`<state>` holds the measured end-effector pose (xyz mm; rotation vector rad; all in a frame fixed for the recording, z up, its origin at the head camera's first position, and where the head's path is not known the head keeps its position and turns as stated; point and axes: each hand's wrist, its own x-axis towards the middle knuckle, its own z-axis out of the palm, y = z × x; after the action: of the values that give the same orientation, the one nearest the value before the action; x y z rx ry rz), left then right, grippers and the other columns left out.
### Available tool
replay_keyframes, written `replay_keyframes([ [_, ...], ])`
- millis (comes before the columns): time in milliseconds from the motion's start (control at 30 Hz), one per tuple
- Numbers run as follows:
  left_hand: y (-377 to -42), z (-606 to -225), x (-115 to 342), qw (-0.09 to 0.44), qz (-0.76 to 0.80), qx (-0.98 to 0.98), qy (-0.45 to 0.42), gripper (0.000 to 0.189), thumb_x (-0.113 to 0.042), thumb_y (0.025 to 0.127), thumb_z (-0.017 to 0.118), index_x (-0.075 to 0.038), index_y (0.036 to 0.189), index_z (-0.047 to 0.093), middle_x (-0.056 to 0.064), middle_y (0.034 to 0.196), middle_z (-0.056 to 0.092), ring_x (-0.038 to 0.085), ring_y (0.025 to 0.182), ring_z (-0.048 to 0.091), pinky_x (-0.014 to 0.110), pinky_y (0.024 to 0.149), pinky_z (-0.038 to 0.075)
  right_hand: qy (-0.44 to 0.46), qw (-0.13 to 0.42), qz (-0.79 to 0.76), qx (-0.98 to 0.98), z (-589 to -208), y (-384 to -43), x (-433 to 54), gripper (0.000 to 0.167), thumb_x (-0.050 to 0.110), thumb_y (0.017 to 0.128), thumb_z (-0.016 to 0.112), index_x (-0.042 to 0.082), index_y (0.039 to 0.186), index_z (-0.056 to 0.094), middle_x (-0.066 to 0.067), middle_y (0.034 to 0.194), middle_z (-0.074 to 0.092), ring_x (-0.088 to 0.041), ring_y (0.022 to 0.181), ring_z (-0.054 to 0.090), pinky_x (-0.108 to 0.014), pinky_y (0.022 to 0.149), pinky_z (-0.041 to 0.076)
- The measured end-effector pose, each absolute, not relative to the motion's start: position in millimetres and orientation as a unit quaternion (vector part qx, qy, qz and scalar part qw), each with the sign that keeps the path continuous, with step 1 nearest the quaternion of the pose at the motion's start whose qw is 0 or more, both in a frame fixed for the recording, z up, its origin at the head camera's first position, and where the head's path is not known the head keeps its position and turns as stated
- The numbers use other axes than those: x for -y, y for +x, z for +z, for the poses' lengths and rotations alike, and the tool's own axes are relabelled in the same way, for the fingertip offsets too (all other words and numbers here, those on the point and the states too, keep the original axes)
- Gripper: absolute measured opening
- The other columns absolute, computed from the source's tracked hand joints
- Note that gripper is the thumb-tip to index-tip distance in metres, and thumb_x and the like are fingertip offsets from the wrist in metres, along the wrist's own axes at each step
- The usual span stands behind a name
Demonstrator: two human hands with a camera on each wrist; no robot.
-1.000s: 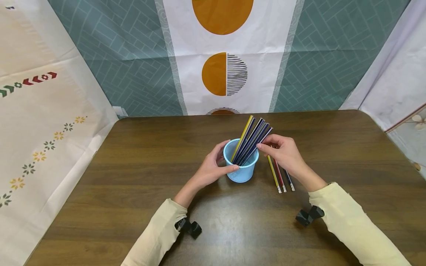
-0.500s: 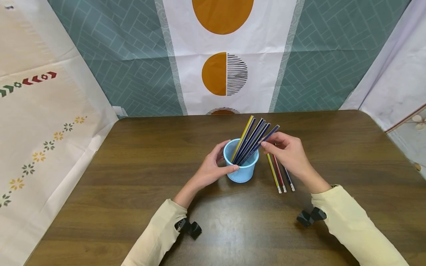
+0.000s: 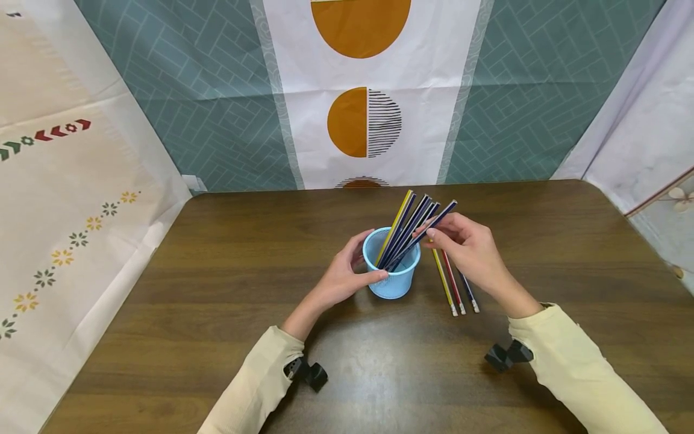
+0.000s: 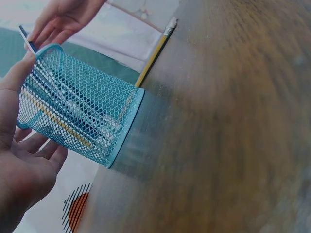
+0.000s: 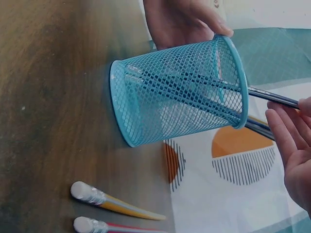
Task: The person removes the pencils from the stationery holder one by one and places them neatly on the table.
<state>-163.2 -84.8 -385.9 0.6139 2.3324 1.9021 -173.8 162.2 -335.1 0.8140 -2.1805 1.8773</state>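
A light blue mesh pencil cup [image 3: 391, 287] stands on the table, several dark blue striped pencils and a yellow pencil [image 3: 397, 226] leaning inside it. My left hand [image 3: 347, 271] grips the cup from the left, thumb at the near rim and fingers round the far side. Over the right rim, my right hand [image 3: 470, 248] pinches one dark blue pencil [image 3: 447, 209] between thumb and fingers. That pencil slants apart from the bunch, its lower end still inside the cup, as the right wrist view also shows through the mesh [image 5: 184, 92].
Right of the cup, a yellow pencil [image 3: 445, 282], a red pencil [image 3: 454, 286] and a dark blue pencil [image 3: 470, 294] lie on the wooden table [image 3: 244, 253], eraser ends toward me. Patterned cloth [image 3: 217, 120] hangs behind the table's far edge.
My right hand has shifted slightly right, tilting the pinched dark blue pencil away from the others. The left hand keeps its hold on the cup, which stays in place.
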Motion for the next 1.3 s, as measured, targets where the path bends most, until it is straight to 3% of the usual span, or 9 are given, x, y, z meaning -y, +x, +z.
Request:
replay_keyframes([
  [167,-163.4,-386.3,84.8,0.034,0.616,-0.761,0.201,0.078,-0.007,0.081,0.077,-0.006,0.147,0.035,0.012,0.139,0.049,0.022,0.128,0.046,0.04,0.106,0.037,0.283,0.079,0.634,0.715,-331.9,-173.1,-159.3,0.014,-0.012,0.092,0.055,-0.014,0.105,0.059,-0.016,0.099,0.068,-0.016,0.087,0.069,-0.038,0.074,0.055],
  [700,-163.7,-386.9,84.6,0.034,0.621,-0.757,0.2,0.078,-0.006,0.081,0.077,-0.005,0.146,0.035,0.013,0.139,0.049,0.022,0.127,0.046,0.04,0.106,0.037,0.29,0.129,0.592,0.74,-319.6,-173.1,-156.5,0.019,-0.014,0.091,0.055,-0.013,0.11,0.057,-0.021,0.099,0.064,-0.009,0.083,0.066,-0.027,0.072,0.056],
  [933,-163.6,-386.8,85.3,0.037,0.619,-0.759,0.198,0.078,-0.008,0.081,0.078,-0.006,0.147,0.035,0.012,0.14,0.049,0.022,0.128,0.046,0.04,0.106,0.037,0.297,0.15,0.565,0.756,-306.2,-176.4,-153.2,0.017,-0.011,0.091,0.057,-0.01,0.109,0.059,-0.016,0.093,0.065,-0.013,0.075,0.065,-0.022,0.069,0.055],
  [1300,-162.4,-384.3,84.5,0.043,0.619,-0.76,0.196,0.078,-0.004,0.083,0.075,-0.004,0.148,0.032,0.016,0.142,0.046,0.026,0.13,0.044,0.043,0.107,0.035,0.329,0.178,0.566,0.735,-286.7,-179.4,-149.2,0.017,-0.016,0.089,0.056,-0.015,0.106,0.057,-0.02,0.095,0.065,-0.01,0.08,0.064,-0.023,0.072,0.055],
])
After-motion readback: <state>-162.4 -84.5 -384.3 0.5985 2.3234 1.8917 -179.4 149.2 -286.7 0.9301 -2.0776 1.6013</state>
